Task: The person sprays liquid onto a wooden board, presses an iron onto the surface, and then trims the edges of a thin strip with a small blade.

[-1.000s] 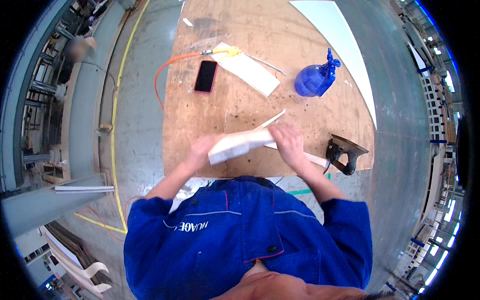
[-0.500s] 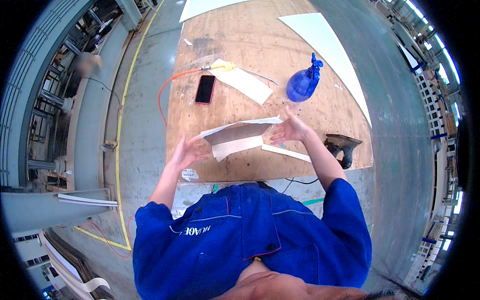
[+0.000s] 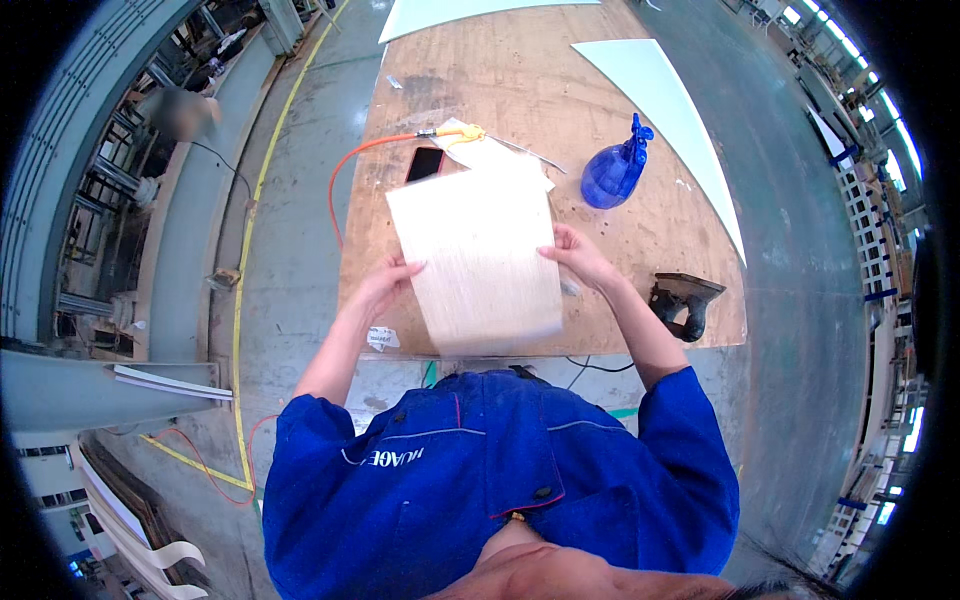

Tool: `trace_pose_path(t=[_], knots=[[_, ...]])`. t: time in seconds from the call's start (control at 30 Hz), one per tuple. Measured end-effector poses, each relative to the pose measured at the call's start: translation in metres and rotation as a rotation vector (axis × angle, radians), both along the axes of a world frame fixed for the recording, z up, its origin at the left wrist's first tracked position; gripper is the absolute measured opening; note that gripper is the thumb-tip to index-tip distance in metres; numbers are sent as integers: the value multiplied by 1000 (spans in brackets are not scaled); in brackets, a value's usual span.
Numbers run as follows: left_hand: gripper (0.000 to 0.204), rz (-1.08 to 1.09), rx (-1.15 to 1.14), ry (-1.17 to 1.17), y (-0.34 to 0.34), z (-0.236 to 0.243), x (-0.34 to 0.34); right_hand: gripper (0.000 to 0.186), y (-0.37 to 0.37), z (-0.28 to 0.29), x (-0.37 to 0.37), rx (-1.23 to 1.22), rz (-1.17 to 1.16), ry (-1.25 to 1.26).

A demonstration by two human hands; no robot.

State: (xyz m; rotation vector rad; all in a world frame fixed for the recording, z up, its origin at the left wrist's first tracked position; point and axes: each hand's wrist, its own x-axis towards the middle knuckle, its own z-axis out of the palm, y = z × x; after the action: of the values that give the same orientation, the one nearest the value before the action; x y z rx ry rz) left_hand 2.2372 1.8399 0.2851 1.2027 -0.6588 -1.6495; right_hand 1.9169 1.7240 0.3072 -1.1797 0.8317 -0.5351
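Observation:
A pale, light-grained sheet [image 3: 485, 265], which looks like wood veneer, is held up over the wooden table by its two sides. My left hand [image 3: 388, 282] pinches the left edge, thumb on the face towards me. On the opposite edge, my right hand [image 3: 582, 254] grips it the same way. The sheet's near end is slightly blurred. Behind its far edge, a dark phone [image 3: 424, 162] and a pale strip [image 3: 478, 150] are partly covered.
A yellow air blow gun [image 3: 462, 132] with an orange hose lies across the strip. Beyond my right hand stands a blue spray bottle [image 3: 612, 176]. A dark iron-like tool [image 3: 684, 302] sits at the table's right edge. White panels [image 3: 665, 105] lie along the far and right sides.
The sheet was bent up on the table between my open hands. It is now flatter and raised, and both hands have closed on its sides. It covers part of the phone.

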Motion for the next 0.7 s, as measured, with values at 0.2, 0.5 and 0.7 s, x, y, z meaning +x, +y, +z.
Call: trace_pose_path(t=[0.2,0.5,0.7], knots=[[25,-35,-434,-739,-21,8,1,22,6,5,11,-784,-42,428],[26,-240,-769,-996,35,-83,-18,37,39,-119,-25,-1057,240,325],[37,-390,-853,-1169,63,-97,-32,40,74,-126,-35,-1127,311,421]])
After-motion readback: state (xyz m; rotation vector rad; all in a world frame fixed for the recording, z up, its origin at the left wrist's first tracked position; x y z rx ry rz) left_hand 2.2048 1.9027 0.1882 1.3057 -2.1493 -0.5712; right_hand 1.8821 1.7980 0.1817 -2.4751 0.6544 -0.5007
